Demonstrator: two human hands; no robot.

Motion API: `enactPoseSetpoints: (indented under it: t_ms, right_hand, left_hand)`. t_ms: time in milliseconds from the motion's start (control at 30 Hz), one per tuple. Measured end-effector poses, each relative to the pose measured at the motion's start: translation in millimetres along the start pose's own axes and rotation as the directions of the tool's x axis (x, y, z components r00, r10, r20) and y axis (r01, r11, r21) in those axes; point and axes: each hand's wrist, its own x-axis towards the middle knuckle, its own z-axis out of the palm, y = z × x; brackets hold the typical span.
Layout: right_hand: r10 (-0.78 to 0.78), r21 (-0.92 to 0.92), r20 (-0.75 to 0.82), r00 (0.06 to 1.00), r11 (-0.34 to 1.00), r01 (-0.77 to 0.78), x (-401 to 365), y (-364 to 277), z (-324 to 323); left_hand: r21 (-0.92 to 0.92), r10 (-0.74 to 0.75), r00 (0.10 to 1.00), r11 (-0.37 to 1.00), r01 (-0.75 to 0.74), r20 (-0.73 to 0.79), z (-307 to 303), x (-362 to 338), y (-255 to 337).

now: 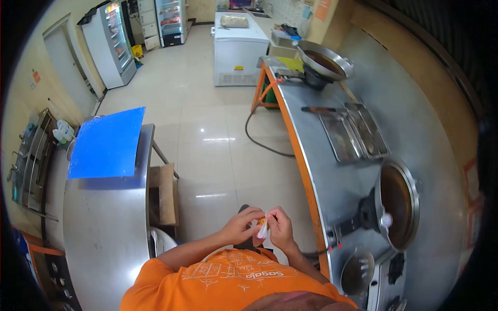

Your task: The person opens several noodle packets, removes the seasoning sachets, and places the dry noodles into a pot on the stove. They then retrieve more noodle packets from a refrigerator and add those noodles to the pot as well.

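In front of my orange shirt, both hands meet at a small white plastic packet point(263, 231) with some orange-yellow and red on it. My left hand point(243, 226) has its fingers closed on the packet's left side. The fingers of my right hand point(280, 228) pinch its upper right edge. What the packet contains is too small to make out. Both hands are above the floor, between the two metal tables.
At left, a blue board point(106, 145) lies on a steel table point(106, 223). Along the right, a steel counter point(311, 124) carries a far wok point(324, 61), a near wok point(399, 205) with brown liquid and metal trays point(342, 137). A white chest freezer point(239, 54) stands ahead. A hose point(259, 142) hangs beside the counter.
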Motion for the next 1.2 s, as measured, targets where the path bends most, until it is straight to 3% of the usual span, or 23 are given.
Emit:
enactPoseSetpoints:
  t_ms: [100,133,233,400,533,767,833,900,1000,1033,1067,1100,1167,1200]
  right_hand:
    - [-0.137,-0.055,-0.011,0.991,0.989,0.136,86.8,9.9,16.5]
    - [-0.183,-0.057,-0.002,0.983,0.982,0.182,116.4,16.8,22.9]
    - [-0.221,-0.017,-0.007,0.975,0.975,0.221,214.5,27.6,43.5]
    - [-0.361,0.061,0.151,0.920,0.932,0.356,368.9,23.3,70.9]
    - [-0.485,0.183,0.316,0.815,0.874,0.449,479.8,35.9,92.2]
    - [-0.318,0.153,0.397,0.861,0.948,0.280,659.2,79.3,148.1]
    - [-0.238,0.099,0.474,0.848,0.971,0.217,719.5,78.0,151.5]
    - [-0.169,0.009,0.580,0.797,0.980,0.200,792.1,65.3,138.3]
    - [-0.436,-0.320,0.384,0.814,0.764,0.560,925.5,38.0,79.1]
    - [-0.405,-0.507,0.293,0.866,0.703,0.500,965.4,3.0,51.9]
    - [-0.553,-0.649,0.240,0.798,0.520,0.555,1007.4,-26.4,22.7]
    - [-0.644,-0.780,0.197,0.739,0.354,0.517,1055.9,-39.1,-10.1]
    - [-0.801,-0.949,0.146,0.581,0.052,0.311,1141.4,-88.5,-64.1]
    - [-0.861,-0.962,0.201,0.468,-0.084,0.259,1187.8,-109.4,-96.4]
  left_hand:
    - [-0.065,-0.077,0.994,0.995,0.073,-0.074,-37.3,59.4,-34.0]
    - [-0.117,-0.079,0.984,0.991,0.061,-0.163,-49.8,82.8,-40.4]
    - [0.035,-0.052,0.967,0.997,0.063,-0.250,-103.3,144.3,-73.9]
    - [0.322,0.236,0.862,0.943,-0.090,-0.449,-195.7,232.7,-119.3]
    - [0.559,0.434,0.841,0.804,-0.200,-0.323,-276.1,294.2,-163.0]
    - [0.626,0.526,0.837,0.706,-0.331,-0.150,-425.8,413.2,-274.0]
    - [0.601,0.523,0.840,0.720,-0.347,-0.141,-465.7,457.4,-295.0]
    - [0.480,0.422,0.885,0.828,-0.288,-0.198,-496.0,497.6,-319.5]
    - [0.260,0.246,0.938,0.949,-0.181,-0.245,-537.4,554.6,-355.8]
    - [0.247,0.250,0.932,0.951,-0.185,-0.263,-548.4,573.7,-369.7]
    - [0.233,0.250,0.926,0.954,-0.187,-0.282,-557.3,589.8,-385.4]
    - [0.220,0.251,0.919,0.957,-0.189,-0.304,-566.0,607.3,-402.7]
    - [0.184,0.225,0.912,0.968,-0.170,-0.342,-583.5,642.0,-435.5]
    - [0.158,0.199,0.907,0.976,-0.150,-0.371,-591.1,660.1,-449.9]
